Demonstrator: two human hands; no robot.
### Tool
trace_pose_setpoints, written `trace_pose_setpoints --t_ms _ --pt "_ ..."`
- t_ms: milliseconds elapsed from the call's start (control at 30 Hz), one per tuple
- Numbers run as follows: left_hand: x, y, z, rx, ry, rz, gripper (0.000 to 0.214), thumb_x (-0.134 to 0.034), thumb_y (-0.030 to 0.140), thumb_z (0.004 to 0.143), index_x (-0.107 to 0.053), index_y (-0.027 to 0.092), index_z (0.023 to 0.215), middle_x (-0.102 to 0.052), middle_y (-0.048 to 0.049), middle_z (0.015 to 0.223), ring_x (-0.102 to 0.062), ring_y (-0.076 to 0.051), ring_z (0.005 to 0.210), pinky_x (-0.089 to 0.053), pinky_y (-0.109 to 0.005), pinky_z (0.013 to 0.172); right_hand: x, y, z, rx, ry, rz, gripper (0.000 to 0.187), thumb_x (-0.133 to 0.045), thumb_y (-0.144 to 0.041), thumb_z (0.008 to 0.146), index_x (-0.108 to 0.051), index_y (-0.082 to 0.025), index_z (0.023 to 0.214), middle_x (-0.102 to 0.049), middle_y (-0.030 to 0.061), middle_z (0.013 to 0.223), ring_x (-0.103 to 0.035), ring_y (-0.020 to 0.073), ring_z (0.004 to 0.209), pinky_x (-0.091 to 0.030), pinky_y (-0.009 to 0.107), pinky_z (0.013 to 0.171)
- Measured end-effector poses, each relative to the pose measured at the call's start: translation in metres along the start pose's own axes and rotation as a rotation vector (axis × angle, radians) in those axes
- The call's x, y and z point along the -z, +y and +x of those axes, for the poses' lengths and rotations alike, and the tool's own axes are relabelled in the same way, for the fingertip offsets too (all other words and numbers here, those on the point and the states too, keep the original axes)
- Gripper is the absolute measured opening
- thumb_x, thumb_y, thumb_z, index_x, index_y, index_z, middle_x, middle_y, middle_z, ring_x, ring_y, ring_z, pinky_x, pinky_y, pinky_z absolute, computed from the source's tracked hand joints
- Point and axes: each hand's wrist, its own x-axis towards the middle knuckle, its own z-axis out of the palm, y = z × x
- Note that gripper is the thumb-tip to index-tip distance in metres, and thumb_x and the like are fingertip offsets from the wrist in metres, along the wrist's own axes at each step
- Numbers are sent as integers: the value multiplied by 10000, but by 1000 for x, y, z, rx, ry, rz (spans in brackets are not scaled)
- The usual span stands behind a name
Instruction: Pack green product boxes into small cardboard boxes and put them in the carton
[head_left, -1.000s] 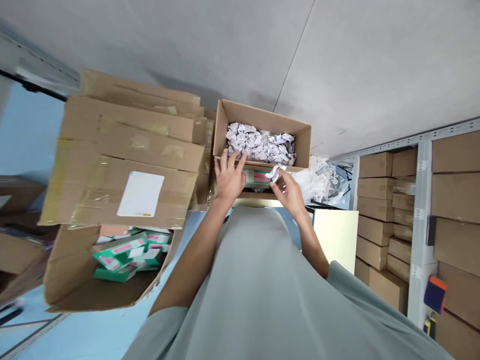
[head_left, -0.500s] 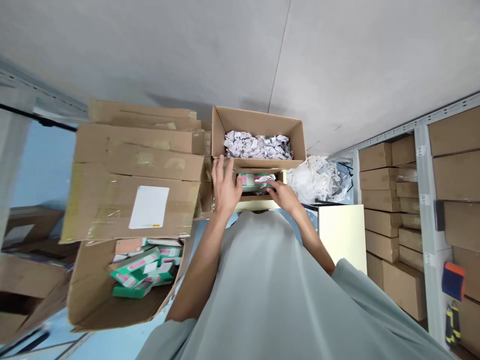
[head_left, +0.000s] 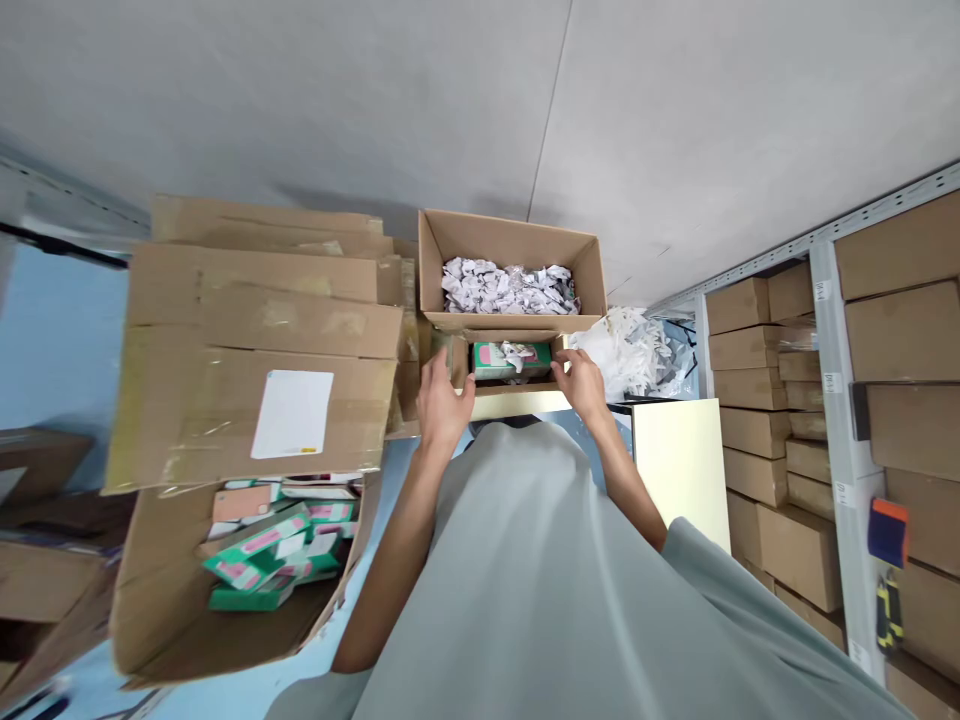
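Note:
A small cardboard box point(head_left: 487, 389) stands in front of me, its top open. Inside lies a green and pink packet box point(head_left: 491, 372), with a crumpled piece of white paper point(head_left: 517, 354) on top of it. My left hand point(head_left: 444, 402) is at the box's left side, fingers spread and thumb near the rim. At the right end, my right hand point(head_left: 582, 382) has its bent thumb and fingers on the rim of the small box. Behind it is a larger open carton point(head_left: 510, 322) with crumpled paper point(head_left: 510, 287) in it.
Flattened cardboard point(head_left: 300, 325) is stacked on the left. Below it, a big open carton point(head_left: 150, 600) holds several green and pink boxes point(head_left: 262, 550). White shredded material point(head_left: 630, 350) lies to the right. Shelves with brown cartons point(head_left: 750, 430) line the right side.
My right hand has let go of the crumpled paper and moved right to the small box's rim. The paper now rests on the packet box. My left hand has moved slightly down.

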Motion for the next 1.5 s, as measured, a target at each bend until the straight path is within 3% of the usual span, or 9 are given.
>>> trace_pose_setpoints --t_ms 167,400,767,1167,1500 --pt "3 -5 -3 60 4 28 667 -681 315 987 -574 153 1625 -690 -217 1563 -792 -345 1248 -617 -478 1136 -3 9 -2 -155 -33 -82 331 -703 -370 1135 -729 -216 1427 -808 116 1353 -787 264 1193 -573 328 990" --pt "8 -8 6 110 -51 100 476 -643 282 1016 -690 173 1477 -839 -142 1325 -830 -305 1088 -624 -435 1060 -11 8 -4 -232 -128 -192 250 -615 -354 1176 -801 -226 1283 -850 120 1321 -793 261 1218 -543 311 976" --pt "12 -1 18 110 -69 202 451 -633 202 974 -753 190 1409 -871 -125 1236 -837 -301 1065 -627 -403 1002 -8 5 5 -217 -158 -192 257 -612 -340 1167 -824 -222 1252 -871 122 1260 -811 269 1200 -532 298 915" --pt "11 14 21 117 -198 217 397 -658 261 1033 -769 206 1411 -863 -104 1269 -831 -297 1066 -624 -390 958 -1 9 33 -155 -226 -208 263 -592 -285 1140 -836 -227 1220 -879 114 1223 -813 269 1174 -517 294 889" --pt "9 17 21 98 -167 274 362 -625 264 1070 -791 190 1384 -854 -125 1270 -823 -312 1112 -610 -377 947 5 3 43 -121 -316 -220 259 -614 -291 1130 -847 -234 1228 -876 125 1257 -814 289 1201 -544 311 920"
